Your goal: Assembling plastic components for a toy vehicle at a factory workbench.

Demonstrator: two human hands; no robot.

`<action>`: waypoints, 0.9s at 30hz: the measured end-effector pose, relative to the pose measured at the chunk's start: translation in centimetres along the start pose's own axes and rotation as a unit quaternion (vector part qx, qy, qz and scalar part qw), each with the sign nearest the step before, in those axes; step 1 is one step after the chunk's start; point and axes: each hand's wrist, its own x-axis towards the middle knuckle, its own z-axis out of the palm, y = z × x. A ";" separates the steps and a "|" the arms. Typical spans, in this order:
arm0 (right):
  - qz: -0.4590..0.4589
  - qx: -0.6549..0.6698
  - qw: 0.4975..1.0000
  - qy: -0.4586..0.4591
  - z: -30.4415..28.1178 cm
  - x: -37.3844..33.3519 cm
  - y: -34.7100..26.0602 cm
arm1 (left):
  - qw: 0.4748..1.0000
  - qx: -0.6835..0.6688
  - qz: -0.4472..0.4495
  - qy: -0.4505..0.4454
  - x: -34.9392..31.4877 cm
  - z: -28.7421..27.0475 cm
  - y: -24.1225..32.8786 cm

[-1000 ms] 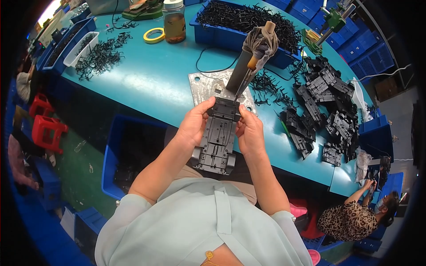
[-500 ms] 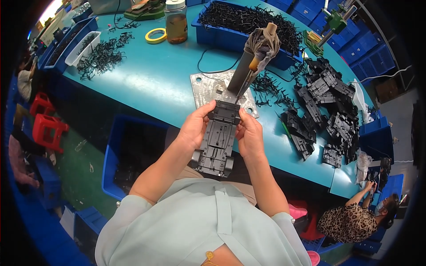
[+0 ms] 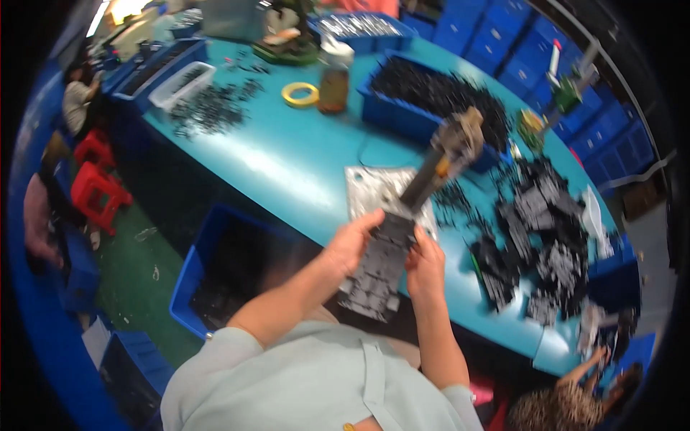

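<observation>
Between my two hands is a long black plastic chassis-like part point(image 3: 379, 269), its ribbed face turned up. My left hand point(image 3: 351, 246) grips its left edge near the far end, and my right hand point(image 3: 425, 264) grips the right edge. The far end of the part meets the foot of a dark upright post point(image 3: 424, 179) on a metal plate point(image 3: 366, 188); whether they touch I cannot tell. Grey cloth point(image 3: 460, 138) is wrapped round the top of the post. The picture is blurred by motion.
A blue bin point(image 3: 374, 104) of small black pieces stands behind the post. More black parts point(image 3: 535, 208) lie heaped at right. A jar point(image 3: 334, 79) and yellow tape roll point(image 3: 300, 94) stand farther back. Below the table edge at left is a blue crate point(image 3: 188, 287). Another person point(image 3: 560, 406) works at lower right.
The whole view has shifted, so the table and its things sit lower and farther right. Both hands still hold the black part near the post.
</observation>
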 end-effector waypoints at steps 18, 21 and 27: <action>-0.065 -0.143 0.988 0.006 -3.8 -2.1 1.6 | 0.978 0.148 0.122 0.086 -4.3 1.6 -3.5; -0.085 -0.156 0.984 -0.029 -3.8 -2.6 1.8 | 0.965 0.180 0.177 0.071 -3.8 0.7 -4.9; -0.113 -0.144 0.983 -0.036 -4.0 -3.2 2.4 | 0.944 0.240 0.212 0.078 -3.9 0.3 -5.9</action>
